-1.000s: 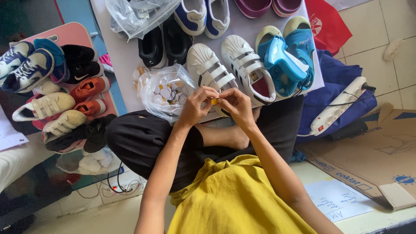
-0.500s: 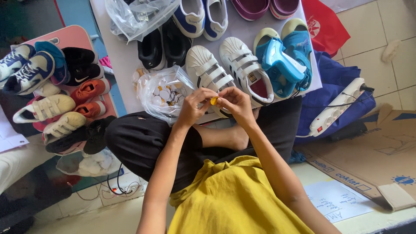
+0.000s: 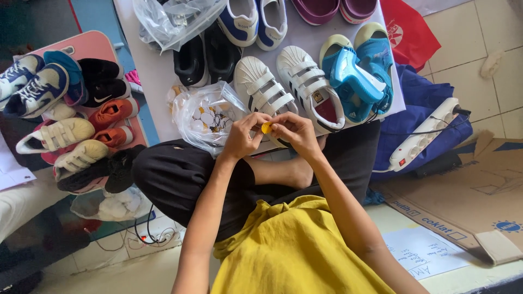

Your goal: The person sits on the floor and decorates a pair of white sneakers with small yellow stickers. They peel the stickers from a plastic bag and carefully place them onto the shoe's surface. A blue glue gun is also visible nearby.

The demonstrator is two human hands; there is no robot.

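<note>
I pinch a small yellow tag between the fingertips of both hands, my left hand and right hand closed narrowly on it from either side. The tag sits just in front of the pair of white strap sneakers at the near edge of the white table. Left of those sneakers lies a clear plastic bag; right of them, a blue tagging gun rests on blue sandals.
</note>
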